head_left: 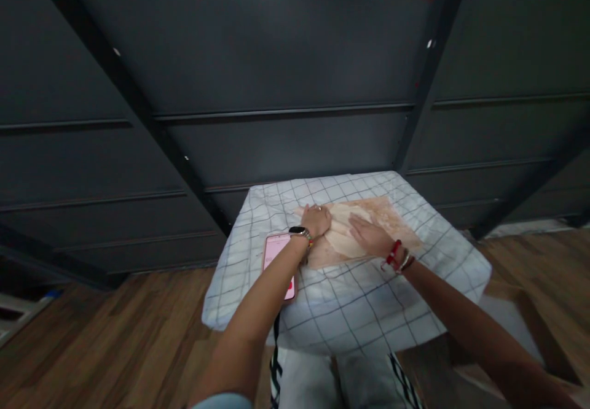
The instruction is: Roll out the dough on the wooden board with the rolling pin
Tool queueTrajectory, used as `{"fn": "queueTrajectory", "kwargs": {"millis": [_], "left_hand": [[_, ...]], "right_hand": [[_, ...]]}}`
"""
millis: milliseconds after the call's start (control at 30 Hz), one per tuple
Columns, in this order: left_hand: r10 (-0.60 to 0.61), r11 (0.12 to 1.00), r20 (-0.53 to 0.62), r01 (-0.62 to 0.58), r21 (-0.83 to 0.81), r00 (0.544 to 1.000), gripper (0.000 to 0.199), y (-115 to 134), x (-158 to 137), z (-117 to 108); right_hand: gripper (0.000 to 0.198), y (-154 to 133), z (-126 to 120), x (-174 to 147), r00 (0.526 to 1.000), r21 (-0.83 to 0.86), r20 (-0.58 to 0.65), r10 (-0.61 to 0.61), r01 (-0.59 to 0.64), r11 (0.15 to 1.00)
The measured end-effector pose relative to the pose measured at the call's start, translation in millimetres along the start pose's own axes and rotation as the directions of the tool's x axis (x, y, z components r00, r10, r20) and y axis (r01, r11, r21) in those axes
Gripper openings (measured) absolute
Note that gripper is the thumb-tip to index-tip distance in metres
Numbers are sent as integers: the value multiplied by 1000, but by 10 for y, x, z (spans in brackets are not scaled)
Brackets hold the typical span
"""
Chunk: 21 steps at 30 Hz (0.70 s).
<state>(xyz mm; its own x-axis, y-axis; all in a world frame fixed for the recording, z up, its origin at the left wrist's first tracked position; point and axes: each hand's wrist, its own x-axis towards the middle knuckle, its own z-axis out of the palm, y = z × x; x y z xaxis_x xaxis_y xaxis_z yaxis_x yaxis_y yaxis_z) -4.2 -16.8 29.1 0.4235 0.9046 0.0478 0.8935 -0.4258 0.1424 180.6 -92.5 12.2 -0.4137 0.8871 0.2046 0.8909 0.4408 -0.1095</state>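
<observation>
My right hand (369, 236) lies flat on a thin cream-coloured piece (343, 244), fingers stretched toward the left. This piece rests on a larger, blotchy pinkish-beige sheet (391, 215); I cannot make out the material of either. At the cream piece's left edge, my left hand (316, 220) presses down with its fingers bent under. The fingertips are hidden, so what they may hold does not show. A phone (273, 249) with a lit pink screen lies beside the sheets, partly covered by my left forearm.
A white checked cloth (271, 206) covers the small table at my knees. Dark metal panels (286, 145) rise directly behind it. On the wooden floor (152, 329) at the right stands an open cardboard box (546, 335). A white object (18, 317) sits at the far left.
</observation>
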Motion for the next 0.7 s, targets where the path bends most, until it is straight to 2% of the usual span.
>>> {"fn": "queueTrajectory", "kwargs": {"millis": [167,300,467,700], "left_hand": [[23,1000,15,-23,8,1000,49,-83,-123,65],[-29,1000,60,29,-8,998,49,-37,-65,75],[13,999,80,-10,-35,997,49,-105,-199,40],[-34,998,78,38,-51,996,50,-31,-204,-17]], "right_hand": [[49,-234,44,-112,996,-43,-53,-67,65,997],[47,-236,4,-100,998,-44,-58,-38,35,998],[47,-303,68,-124,998,-44,-52,-35,33,999],[46,-130,99,-47,998,-44,-60,0,-3,999]]}}
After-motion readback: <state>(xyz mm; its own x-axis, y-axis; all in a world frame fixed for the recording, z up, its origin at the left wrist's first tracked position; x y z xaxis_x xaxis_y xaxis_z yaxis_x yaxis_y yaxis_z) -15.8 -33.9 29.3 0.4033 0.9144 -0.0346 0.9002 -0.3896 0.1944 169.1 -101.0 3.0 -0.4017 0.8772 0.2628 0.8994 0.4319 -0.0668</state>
